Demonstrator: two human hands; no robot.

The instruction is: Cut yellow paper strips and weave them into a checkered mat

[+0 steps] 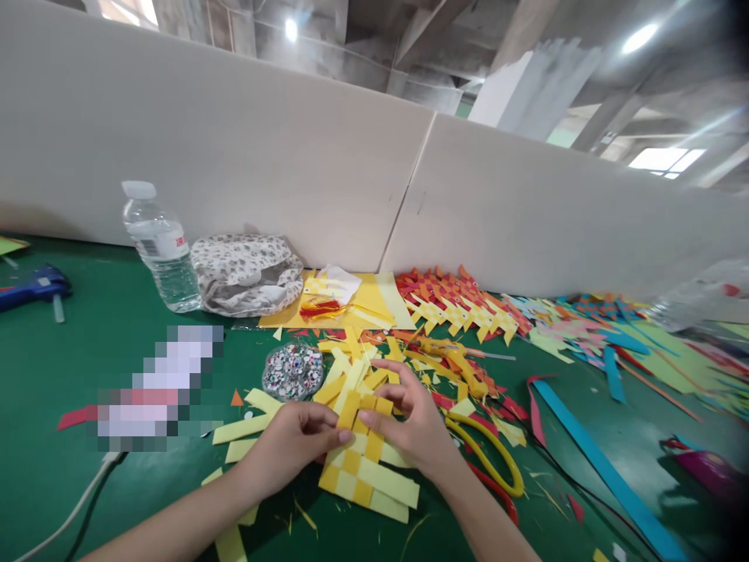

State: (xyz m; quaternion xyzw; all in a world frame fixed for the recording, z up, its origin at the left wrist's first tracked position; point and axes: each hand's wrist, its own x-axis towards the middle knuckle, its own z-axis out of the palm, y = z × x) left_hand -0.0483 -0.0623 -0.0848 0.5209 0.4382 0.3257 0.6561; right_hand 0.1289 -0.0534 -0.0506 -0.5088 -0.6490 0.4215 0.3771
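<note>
Between my two hands is a checkered weave of yellow and pale-yellow paper strips (349, 473), its loose strip ends sticking out at the lower right. My left hand (301, 437) grips its left edge, thumb on top. My right hand (403, 414) pinches the strips on the right side, with the index finger raised. Pale-yellow strips (239, 431) lie under and beside my left forearm. Just beyond the weave sits a clear round container (292, 368) of googly eyes. To the right are scissors with yellow handles (495, 453), partly under paper scraps.
A water bottle (161, 250) and a patterned cloth bundle (249, 273) stand along the white partition (292, 156). Woven paper fish (462, 304) are piled at the back. A yellow glue gun (453, 355), a blue strip (608, 468) and a blue glue gun (38, 289) lie about.
</note>
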